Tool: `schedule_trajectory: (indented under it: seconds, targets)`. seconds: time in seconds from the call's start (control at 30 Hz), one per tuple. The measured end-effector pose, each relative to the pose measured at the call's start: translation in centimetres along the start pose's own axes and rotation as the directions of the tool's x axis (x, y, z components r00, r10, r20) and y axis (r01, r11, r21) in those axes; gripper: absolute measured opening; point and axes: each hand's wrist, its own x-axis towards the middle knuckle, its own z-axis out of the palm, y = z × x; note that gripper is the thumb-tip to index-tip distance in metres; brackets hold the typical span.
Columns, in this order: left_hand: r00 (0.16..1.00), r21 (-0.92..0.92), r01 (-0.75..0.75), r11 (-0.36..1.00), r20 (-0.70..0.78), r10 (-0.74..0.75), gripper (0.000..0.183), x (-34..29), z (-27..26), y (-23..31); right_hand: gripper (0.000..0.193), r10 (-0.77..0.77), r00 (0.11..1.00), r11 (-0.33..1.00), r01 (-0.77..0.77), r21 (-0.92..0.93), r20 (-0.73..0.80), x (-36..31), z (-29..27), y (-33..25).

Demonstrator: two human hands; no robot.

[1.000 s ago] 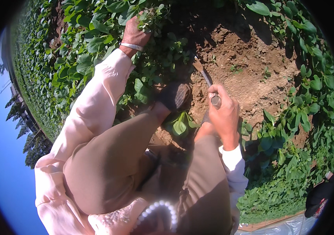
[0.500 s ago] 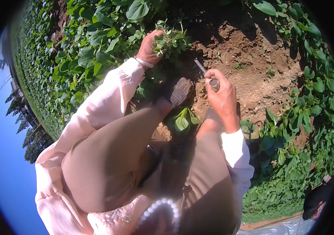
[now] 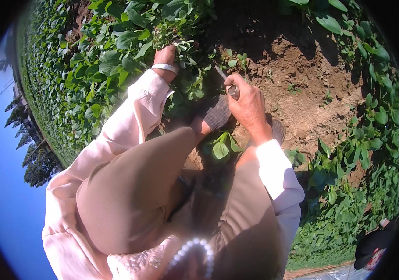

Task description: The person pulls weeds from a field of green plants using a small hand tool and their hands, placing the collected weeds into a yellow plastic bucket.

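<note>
I am crouched over a plot of soil. My left hand (image 3: 165,55), with a white bangle at the wrist, is closed on a clump of small-leaved weeds (image 3: 181,42) at the edge of the leafy crop. My right hand (image 3: 247,106) grips the round handle of a small digging tool (image 3: 227,84), whose blade points down into the shaded soil beside the weeds. My shoe (image 3: 218,112) rests on the ground just below the tool, and a small green seedling (image 3: 221,147) stands between my feet.
Bare brown soil (image 3: 302,93) spreads to the right of my hands. Dense broad-leaved plants (image 3: 101,70) cover the left side and more grow along the right (image 3: 363,140). A pale plastic sheet (image 3: 349,273) lies at the lower right. Trees (image 3: 36,163) stand at the far left.
My left hand moved from the taller leaves toward the middle and closed on the weed clump. My right hand with the tool shifted left, closer to the weeds.
</note>
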Motion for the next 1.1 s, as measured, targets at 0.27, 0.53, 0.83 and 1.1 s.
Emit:
schedule_trajectory:
  seconds: [0.27,0.53,0.83,1.1]
  targets:
    - [0.33,0.51,-0.676,-0.532,0.855,0.4,0.038,-2.0,-3.6,2.5,0.021,0.042,0.993,0.998,-0.037,0.051,-0.112,-5.8,-2.8,-0.3]
    - [0.41,0.383,-0.831,-0.404,0.912,0.021,0.055,-6.7,7.8,-1.1,0.027,0.072,0.996,0.993,-0.067,0.101,-0.052,-1.5,-0.2,1.4]
    - [0.748,0.641,-0.642,0.42,0.404,0.526,0.027,-2.7,0.8,0.4,0.02,0.084,0.996,0.996,-0.083,0.04,-0.029,-6.1,-4.6,0.7]
    - [0.902,0.152,-0.004,0.988,0.428,-0.062,0.04,-7.8,-0.1,4.0,0.022,-0.056,0.998,0.998,0.057,-0.018,0.04,-4.2,-2.4,0.1]
